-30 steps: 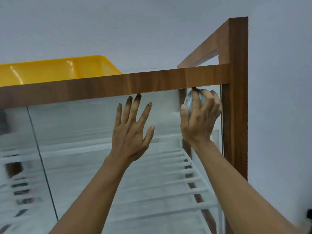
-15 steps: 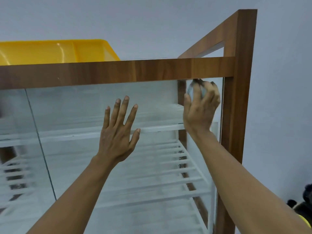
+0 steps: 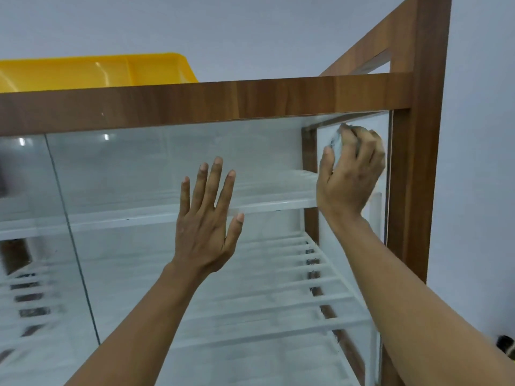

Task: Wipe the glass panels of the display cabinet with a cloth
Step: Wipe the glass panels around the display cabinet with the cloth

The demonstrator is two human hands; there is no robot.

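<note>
The display cabinet has a brown wood frame [image 3: 250,101] and a front glass panel [image 3: 145,174] with white wire shelves behind it. My right hand [image 3: 352,176] presses a bunched pale grey cloth [image 3: 335,147] against the glass in the upper right corner, just under the top rail and beside the right post. Most of the cloth is hidden under my fingers. My left hand [image 3: 207,218] lies flat on the glass near the middle, fingers spread and pointing up, holding nothing.
A yellow plastic tray [image 3: 92,72] sits on top of the cabinet at the left. A dark vertical seam [image 3: 72,235] marks where a second glass panel meets this one. A pale wall stands behind and to the right. A dark object [image 3: 505,348] shows at the lower right edge.
My left hand has slid down the glass, away from the top rail. My right hand with the cloth has stayed in the upper right corner, shifting slightly down. The camera has tilted.
</note>
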